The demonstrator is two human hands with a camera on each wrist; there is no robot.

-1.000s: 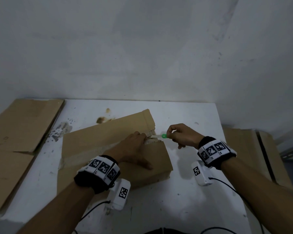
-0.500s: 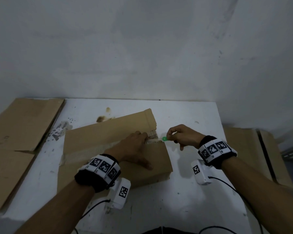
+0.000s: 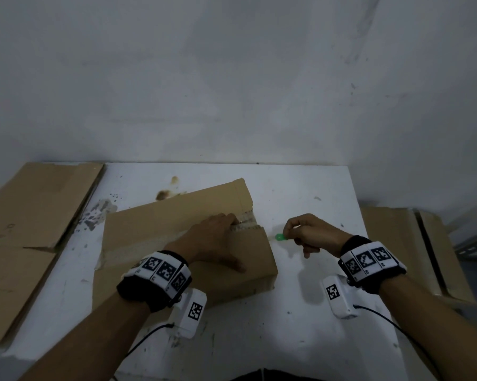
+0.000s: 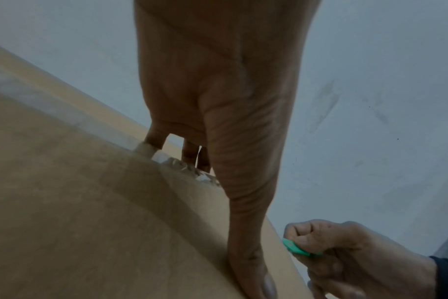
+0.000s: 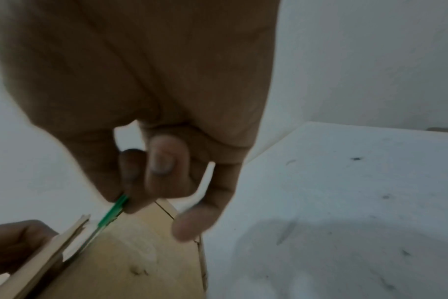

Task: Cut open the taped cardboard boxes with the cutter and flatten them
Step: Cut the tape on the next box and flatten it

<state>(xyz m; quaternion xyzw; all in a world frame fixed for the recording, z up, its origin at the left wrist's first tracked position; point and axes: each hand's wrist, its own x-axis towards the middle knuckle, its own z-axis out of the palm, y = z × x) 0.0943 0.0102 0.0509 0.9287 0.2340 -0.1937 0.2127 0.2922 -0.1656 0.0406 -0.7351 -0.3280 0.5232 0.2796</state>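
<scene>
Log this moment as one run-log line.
left hand: presses cardboard box beside torn seam | right hand: pinches green cutter just off box's right end | box on white table

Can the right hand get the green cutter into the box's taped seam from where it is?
Probably yes: the right hand pinches the green cutter just off the box's end, and the left hand sits further along the seam.

Under the left hand (image 3: 215, 240) the cardboard box (image 3: 155, 232) is plain tan, its seam torn pale and whitish. The cutter (image 3: 280, 237) pinched in the right hand (image 3: 311, 232) is bright green. The worktop (image 3: 300, 320) beneath both hands is white, flecked with dark specks and a brown stain beyond the left hand. Both wristbands (image 3: 163, 273) are black with white panels of black square-code patterns. Flattened cardboard (image 3: 34, 204) left of the left hand is brown.
</scene>
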